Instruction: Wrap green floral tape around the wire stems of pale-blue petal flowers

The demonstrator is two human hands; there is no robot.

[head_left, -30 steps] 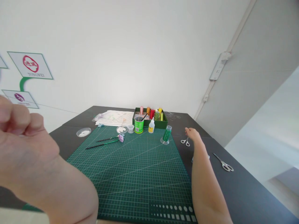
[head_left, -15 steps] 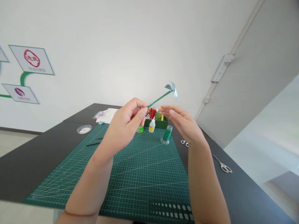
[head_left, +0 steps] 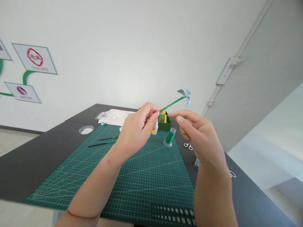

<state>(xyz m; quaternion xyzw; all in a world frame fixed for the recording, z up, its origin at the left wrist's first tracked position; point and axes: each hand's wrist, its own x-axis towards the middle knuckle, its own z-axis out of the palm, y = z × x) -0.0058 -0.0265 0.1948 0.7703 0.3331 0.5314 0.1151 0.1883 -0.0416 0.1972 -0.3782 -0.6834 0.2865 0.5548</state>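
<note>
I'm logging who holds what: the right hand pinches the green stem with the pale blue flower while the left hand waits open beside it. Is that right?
Not quite. The head view shows the left hand pinching the green stem with the pale blue flower, while the right hand waits open beside it, above the cutting mat.

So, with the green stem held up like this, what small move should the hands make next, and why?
Probably the right hand should close its thumb and forefinger on the green stem just beyond the left hand. The left hand alone pinches the stem's lower end, the pale blue flower sits far out, and the right fingertips hover just short of the stem.
</note>
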